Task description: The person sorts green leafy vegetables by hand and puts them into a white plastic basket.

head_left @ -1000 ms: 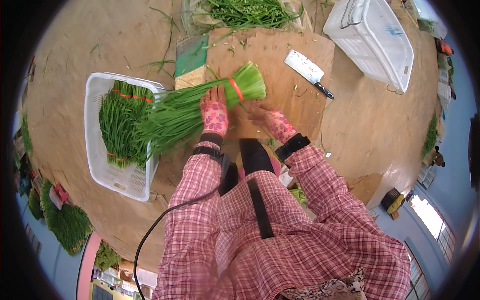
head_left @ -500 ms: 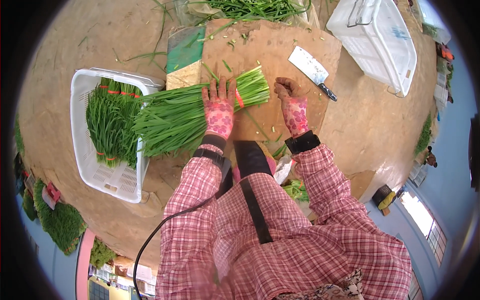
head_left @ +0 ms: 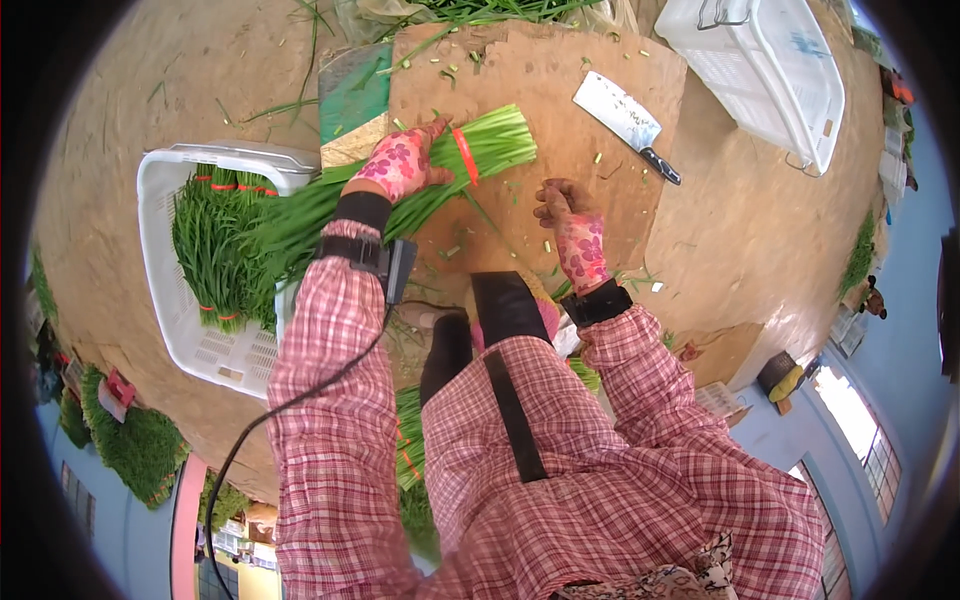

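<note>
A bundle of garlic chives [head_left: 508,135] lies aslant on the wooden board [head_left: 540,70], pale cut stems to the right. A red band [head_left: 465,157] circles its stems. My left hand [head_left: 397,163], in a pink flowered half-finger glove, is wrapped round the bundle just left of the band. The leafy end reaches over the white crate's rim. My right hand [head_left: 575,225], gloved alike, hovers to the right of the bundle, apart from it; its fingers are curled, with nothing visible in them. A cleaver [head_left: 620,112] with a black handle rests at the board's right side.
At left, a white crate [head_left: 153,230] holds several banded chive bundles [head_left: 215,240]. Another white crate [head_left: 745,75] stands far right. Loose chives [head_left: 490,10] lie beyond the board, and cut bits are scattered on it. More bundles [head_left: 408,435] lie beside my legs.
My left hand has gone from lying flat on the bundle to gripping it. The bundle has shifted slightly left. My right hand has moved a little toward me, its fingers still curled.
</note>
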`<state>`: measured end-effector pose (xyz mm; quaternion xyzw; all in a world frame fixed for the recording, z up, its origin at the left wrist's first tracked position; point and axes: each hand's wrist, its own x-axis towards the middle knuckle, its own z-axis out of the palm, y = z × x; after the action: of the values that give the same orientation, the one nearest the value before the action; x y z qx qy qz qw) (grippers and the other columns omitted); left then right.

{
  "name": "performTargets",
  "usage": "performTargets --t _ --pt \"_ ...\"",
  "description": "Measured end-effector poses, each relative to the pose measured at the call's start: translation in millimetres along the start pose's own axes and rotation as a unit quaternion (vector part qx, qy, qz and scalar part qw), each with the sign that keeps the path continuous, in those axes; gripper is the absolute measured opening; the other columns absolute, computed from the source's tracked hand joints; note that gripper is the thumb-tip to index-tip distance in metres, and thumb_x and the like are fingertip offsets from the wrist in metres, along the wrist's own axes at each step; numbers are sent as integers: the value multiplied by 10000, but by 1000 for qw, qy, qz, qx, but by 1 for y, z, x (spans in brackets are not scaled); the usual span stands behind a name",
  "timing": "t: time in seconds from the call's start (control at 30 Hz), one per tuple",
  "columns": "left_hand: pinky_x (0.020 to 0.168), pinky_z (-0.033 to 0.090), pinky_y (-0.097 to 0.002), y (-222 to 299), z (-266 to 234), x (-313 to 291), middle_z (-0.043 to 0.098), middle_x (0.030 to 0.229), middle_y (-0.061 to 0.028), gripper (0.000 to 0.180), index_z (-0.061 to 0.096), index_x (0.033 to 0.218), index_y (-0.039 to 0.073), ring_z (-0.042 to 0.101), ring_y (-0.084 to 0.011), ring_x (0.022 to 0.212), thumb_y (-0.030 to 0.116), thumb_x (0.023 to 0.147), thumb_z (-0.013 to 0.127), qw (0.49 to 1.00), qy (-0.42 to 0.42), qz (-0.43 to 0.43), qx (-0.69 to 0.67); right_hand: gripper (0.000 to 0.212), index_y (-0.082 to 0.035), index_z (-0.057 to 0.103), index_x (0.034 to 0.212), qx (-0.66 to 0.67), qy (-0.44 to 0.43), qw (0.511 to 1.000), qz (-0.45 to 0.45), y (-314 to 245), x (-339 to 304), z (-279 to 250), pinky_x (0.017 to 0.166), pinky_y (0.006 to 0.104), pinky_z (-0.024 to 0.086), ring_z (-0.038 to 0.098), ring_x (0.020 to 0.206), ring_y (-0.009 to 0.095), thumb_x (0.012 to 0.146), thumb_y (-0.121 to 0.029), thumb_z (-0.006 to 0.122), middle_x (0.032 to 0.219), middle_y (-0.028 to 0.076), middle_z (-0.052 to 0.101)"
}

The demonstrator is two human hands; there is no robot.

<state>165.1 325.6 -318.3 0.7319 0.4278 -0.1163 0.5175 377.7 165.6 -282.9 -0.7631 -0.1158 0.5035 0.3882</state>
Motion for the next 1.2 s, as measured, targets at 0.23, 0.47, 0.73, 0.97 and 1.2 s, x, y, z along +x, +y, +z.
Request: performTargets --t 0.23,0.47,0.73,0.97,1.2 --pt "1128 246 -471 39 47 0 385 1455 -116 1086 318 1455 156 385 -312 1326 408 554 870 941 190 -29 278 311 32 622 1101 -130 -112 985 -16 21 14 47 624 256 498 632 714 130 925 -223 612 872 67 663" --pt "1039 352 -428 18 50 12 459 1350 -76 985 344 1429 159 472 -284 1218 208 582 844 929 227 -35 288 364 -23 704 969 -275 -33 961 9 -1 15 91 738 371 502 679 813 278 820 -355 692 842 145 706" --pt "978 410 -438 17 48 22 474 1323 -60 1000 334 1426 207 498 -301 1196 206 570 851 939 205 -42 272 355 -22 696 918 -275 0 959 -68 33 35 94 734 434 493 656 823 362 804 -358 683 841 203 684" --pt "1014 381 -474 10 47 23 435 1373 -87 976 282 1469 212 460 -332 1245 155 647 805 947 178 -30 267 384 -35 699 855 -391 -8 919 -55 21 31 98 747 439 489 649 848 367 838 -410 619 848 208 676" --pt "1009 390 -474 9 47 28 419 1384 -74 1046 234 1488 226 456 -325 1245 124 620 811 947 182 -30 262 358 10 679 843 -228 36 973 -21 40 46 113 671 453 487 645 771 395 851 -336 584 765 247 649"
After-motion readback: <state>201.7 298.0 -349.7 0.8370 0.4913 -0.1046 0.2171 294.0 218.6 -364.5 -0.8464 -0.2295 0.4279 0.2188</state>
